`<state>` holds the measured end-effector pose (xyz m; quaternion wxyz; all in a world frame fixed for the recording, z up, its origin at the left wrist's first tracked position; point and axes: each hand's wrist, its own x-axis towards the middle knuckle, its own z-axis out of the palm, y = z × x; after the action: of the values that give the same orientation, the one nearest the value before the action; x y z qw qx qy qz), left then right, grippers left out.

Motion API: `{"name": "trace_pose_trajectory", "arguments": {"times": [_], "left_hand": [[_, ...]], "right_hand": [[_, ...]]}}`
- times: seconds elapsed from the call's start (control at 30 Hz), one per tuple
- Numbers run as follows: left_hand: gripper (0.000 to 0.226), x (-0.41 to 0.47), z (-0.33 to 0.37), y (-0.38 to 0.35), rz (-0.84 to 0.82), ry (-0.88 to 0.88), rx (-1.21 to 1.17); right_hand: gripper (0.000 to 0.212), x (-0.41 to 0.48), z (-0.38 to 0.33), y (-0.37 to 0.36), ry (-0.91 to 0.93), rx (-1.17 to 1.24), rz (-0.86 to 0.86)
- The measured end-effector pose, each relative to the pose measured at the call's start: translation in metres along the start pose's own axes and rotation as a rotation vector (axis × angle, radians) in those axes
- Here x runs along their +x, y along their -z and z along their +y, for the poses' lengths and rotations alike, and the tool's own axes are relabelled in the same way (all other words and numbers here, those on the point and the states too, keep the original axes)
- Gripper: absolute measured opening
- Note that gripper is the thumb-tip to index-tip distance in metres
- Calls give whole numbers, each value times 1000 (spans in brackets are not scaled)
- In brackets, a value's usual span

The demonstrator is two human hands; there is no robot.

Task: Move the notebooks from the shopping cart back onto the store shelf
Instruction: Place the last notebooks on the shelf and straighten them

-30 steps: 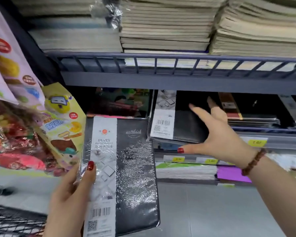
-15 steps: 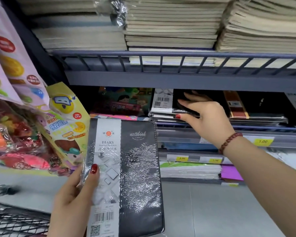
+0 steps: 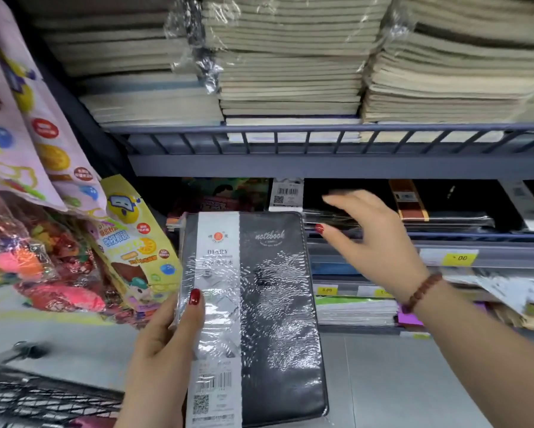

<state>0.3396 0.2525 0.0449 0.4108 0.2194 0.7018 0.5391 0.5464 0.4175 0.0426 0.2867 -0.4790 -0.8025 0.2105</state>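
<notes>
My left hand point(image 3: 164, 344) grips a black shrink-wrapped diary notebook point(image 3: 259, 319) with a white label band, held upright in front of the shelves. On the middle shelf point(image 3: 414, 236) lies a black notebook point(image 3: 327, 214) with a white barcode label, on a dark stack. My right hand point(image 3: 373, 239) hovers just in front of that stack with its fingers spread and holds nothing. The black wire shopping cart point(image 3: 28, 400) shows at the lower left; its contents are hidden.
An upper shelf point(image 3: 290, 140) with a rail carries tall stacks of pale notebooks point(image 3: 290, 72). Hanging bags of toys and snacks point(image 3: 59, 227) crowd the left side. Price tags point(image 3: 457, 257) line the shelf edges. A lower shelf holds more pads point(image 3: 355, 310). Grey floor lies below.
My right hand pushed the black notebook flat onto the middle-shelf stack, then drew back off it with its fingers spread. My left hand kept holding the diary, which rose slightly.
</notes>
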Motion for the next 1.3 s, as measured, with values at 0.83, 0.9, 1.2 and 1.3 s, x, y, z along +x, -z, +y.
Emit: {"name": "trace_pose_trajectory", "arguments": {"times": [0.83,0.9,1.2,1.3], "left_hand": [[85,69,19,-66,-421,-347,253],[84,83,19,-72,-347,-418,384],[54,132,36,-106,-285,-439,502],[55,135,39,-110,-293,-499,546]], "right_hand": [[115,-16,14,17,-281,398,-134],[105,-9,20,17,-227,215,-104],[69,29,28,9,-294,85,49],[58,38,31,9,-359,121,20]]}}
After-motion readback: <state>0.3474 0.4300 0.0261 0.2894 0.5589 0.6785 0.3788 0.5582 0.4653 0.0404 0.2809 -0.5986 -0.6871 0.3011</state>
